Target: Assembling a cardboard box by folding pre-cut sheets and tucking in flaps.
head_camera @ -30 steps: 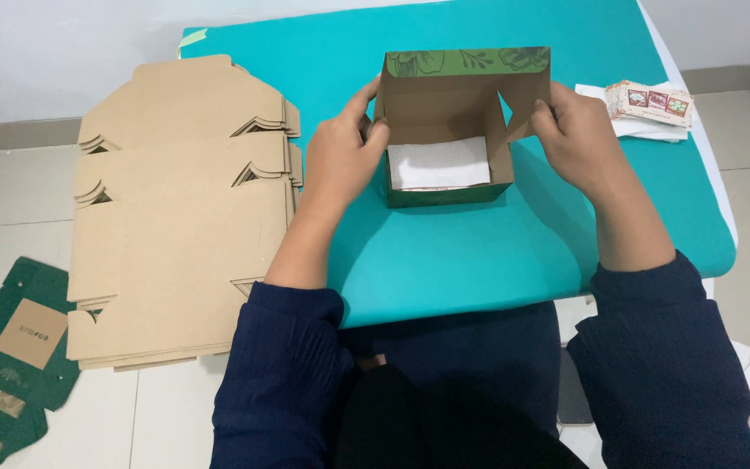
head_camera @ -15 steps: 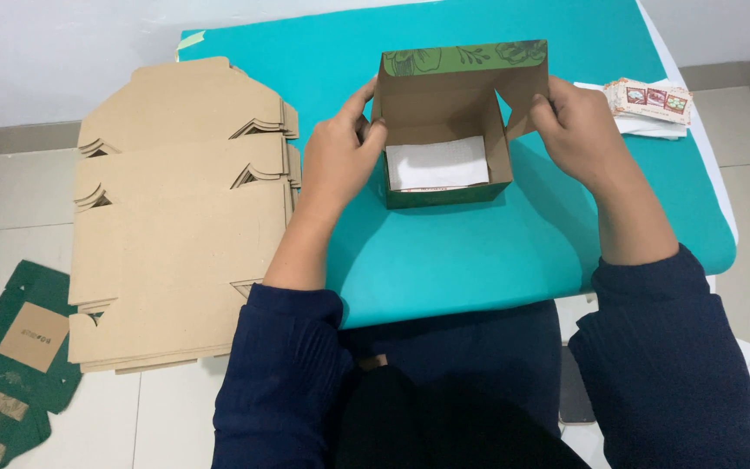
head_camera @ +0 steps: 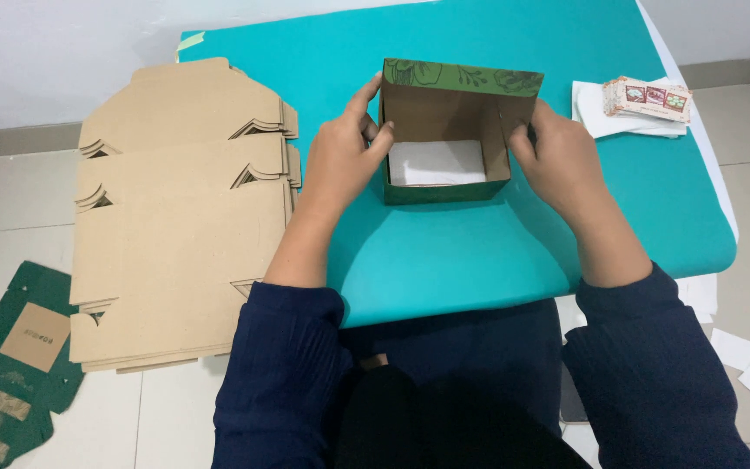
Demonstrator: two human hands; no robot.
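Both hands, left (head_camera: 340, 161) and right (head_camera: 562, 161), grip green box (head_camera: 444, 191) side walls; teal tabletop (head_camera: 444, 260) bare toward near edge.

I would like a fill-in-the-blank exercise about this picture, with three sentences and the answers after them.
1. Both hands, the left hand and the right hand, hold an open ____ with a green outside.
2. The table cover under the box has the colour ____.
3. The stack of flat brown cardboard sheets lies on the person's ____ side.

Missing words: box; teal; left
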